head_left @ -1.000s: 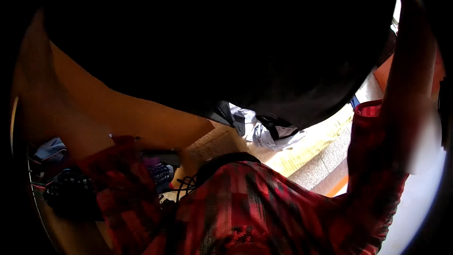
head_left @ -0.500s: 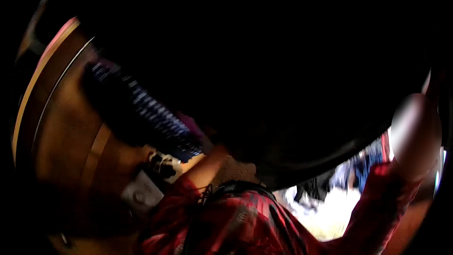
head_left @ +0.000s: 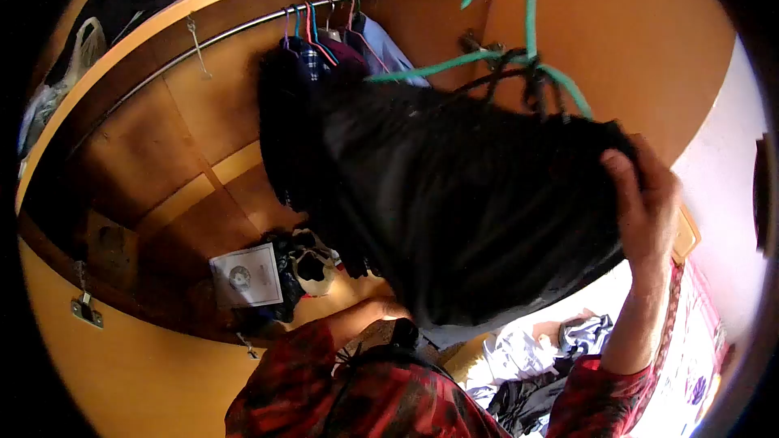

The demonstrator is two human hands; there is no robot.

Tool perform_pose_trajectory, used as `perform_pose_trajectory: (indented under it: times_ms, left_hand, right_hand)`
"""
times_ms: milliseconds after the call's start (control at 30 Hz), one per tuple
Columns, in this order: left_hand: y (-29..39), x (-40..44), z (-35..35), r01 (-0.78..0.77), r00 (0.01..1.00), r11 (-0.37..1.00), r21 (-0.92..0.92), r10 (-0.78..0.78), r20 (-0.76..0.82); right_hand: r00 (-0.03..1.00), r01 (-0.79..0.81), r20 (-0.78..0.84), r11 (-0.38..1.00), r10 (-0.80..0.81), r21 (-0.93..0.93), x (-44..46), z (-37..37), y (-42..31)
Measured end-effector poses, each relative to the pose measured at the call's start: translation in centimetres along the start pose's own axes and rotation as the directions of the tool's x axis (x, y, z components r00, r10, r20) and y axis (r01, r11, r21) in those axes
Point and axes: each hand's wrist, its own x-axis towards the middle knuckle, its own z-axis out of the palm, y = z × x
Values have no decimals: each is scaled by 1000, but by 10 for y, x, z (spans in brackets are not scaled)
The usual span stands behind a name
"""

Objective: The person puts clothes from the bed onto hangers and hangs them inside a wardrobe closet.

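Beneath the green hanger (head_left: 531, 24), the black garment (head_left: 471, 195) is gripped at its side edge by the closed fingers of the right hand (head_left: 649, 203), while, well below the hanger, the left hand (head_left: 380, 309) is partly hidden and its grip cannot be told.

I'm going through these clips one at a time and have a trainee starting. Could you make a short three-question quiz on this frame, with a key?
1. Multiple choice: what colour is the hanger at the top of the black garment?
A) red
B) green
C) white

2. True or false: the hook of that hanger is hung over the wardrobe rod.

3. Fill in: a thumb lies on the garment's front; it belongs to the person's ____.

Key:
1. B
2. False; the hook stands clear of the rod.
3. right hand
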Motion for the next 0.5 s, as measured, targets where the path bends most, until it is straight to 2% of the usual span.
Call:
perform_pose_trajectory:
  times_ms: [33,100,167,233,367,500]
  left_hand:
    - [5,-6,-11,-3,999,1000,3,3,-36]
    - [13,-15,-29,-15,994,1000,23,17,-105]
    - [22,-30,-50,-8,984,999,39,15,-179]
    - [30,-45,-71,-8,968,998,58,22,-248]
    - [48,-81,-114,-10,921,996,87,43,-386]
    - [58,-116,-157,6,866,993,116,53,-497]
  right_hand:
    - [994,13,113,1000,-13,5,2,9,0]
    - [911,-179,403,964,88,195,4,33,-2]
    - [853,-213,522,925,19,315,6,70,-7]
    - [755,-248,656,922,-9,298,13,103,-10]
    - [729,-289,682,877,-58,383,38,165,-23]
    - [778,-237,615,845,-131,480,65,216,-31]
